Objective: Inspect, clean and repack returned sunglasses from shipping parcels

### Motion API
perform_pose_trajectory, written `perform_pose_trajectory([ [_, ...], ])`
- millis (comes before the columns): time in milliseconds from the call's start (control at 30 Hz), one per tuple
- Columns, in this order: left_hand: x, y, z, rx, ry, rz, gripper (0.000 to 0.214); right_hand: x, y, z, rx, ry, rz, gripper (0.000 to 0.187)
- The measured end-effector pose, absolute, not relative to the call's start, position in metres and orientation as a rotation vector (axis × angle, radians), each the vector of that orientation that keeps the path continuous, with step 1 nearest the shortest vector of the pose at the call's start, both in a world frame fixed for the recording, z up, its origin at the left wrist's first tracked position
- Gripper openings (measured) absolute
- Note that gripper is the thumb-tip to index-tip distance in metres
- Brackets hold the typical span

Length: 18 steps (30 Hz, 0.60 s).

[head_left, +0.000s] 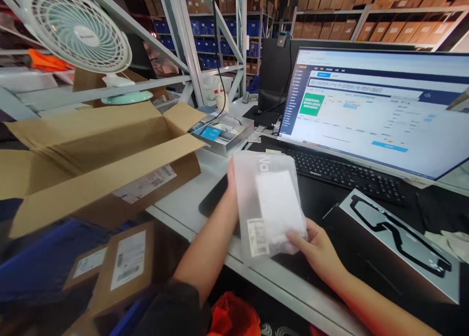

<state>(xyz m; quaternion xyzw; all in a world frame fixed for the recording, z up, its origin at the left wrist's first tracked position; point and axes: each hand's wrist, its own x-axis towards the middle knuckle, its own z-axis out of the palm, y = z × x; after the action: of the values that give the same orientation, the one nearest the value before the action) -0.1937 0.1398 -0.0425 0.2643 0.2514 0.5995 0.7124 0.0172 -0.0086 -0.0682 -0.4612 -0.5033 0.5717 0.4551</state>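
Observation:
A frosted plastic bag with a white box inside is held up over the desk edge. A small printed label sits at its lower left. My left hand grips the bag's left side, its fingers mostly hidden behind it. At the lower right corner, my right hand pinches the bag between thumb and fingers. Beyond the bag lie a black keyboard and a lit monitor. On the black mat to the right rests a silver and black box.
An open cardboard box stands on the left, near a pale green fan. Labelled cartons lie lower left by a blue bin. A grey tray of small items sits behind the bag. Metal posts rise behind the desk.

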Motion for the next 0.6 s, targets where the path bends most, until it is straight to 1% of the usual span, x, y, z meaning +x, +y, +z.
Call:
perform_pose_trajectory([
  [100, -0.212, 0.149, -0.028, 0.782, 0.673, 1.418, 0.083, 0.013, 0.007, -0.058, -1.169, -1.203, 1.325, 0.048],
  [133, -0.215, 0.151, -0.025, 0.888, 0.749, 1.447, 0.086, 0.009, 0.015, -0.054, -1.180, -1.232, 1.283, 0.051],
  [200, -0.219, 0.154, -0.022, 1.073, 0.913, 1.479, 0.085, -0.004, 0.031, -0.048, -1.210, -1.330, 1.235, 0.056],
  [300, -0.227, 0.157, -0.028, 1.209, 1.164, 1.464, 0.088, -0.021, 0.044, -0.040, -1.271, -1.444, 1.307, 0.058],
  [333, -0.232, 0.158, -0.032, 1.254, 1.278, 1.447, 0.084, -0.024, 0.043, -0.038, -1.293, -1.487, 1.351, 0.057],
  [367, -0.237, 0.160, -0.036, 1.298, 1.398, 1.419, 0.075, -0.025, 0.038, -0.034, -1.326, -1.582, 1.370, 0.057],
  [433, -0.247, 0.164, -0.044, 1.386, 1.607, 1.333, 0.047, -0.017, 0.022, -0.022, -1.420, -1.936, 1.279, 0.055],
  [500, -0.251, 0.168, -0.050, 1.484, 1.720, 1.238, 0.028, 0.004, 0.001, -0.003, -1.478, -2.290, 1.006, 0.053],
  [533, -0.250, 0.169, -0.052, 1.536, 1.740, 1.202, 0.023, 0.018, -0.008, 0.008, -1.486, -2.376, 0.850, 0.052],
  [600, -0.242, 0.169, -0.053, 1.641, 1.718, 1.157, 0.020, 0.055, -0.020, 0.027, -1.517, -2.347, 0.593, 0.056],
])
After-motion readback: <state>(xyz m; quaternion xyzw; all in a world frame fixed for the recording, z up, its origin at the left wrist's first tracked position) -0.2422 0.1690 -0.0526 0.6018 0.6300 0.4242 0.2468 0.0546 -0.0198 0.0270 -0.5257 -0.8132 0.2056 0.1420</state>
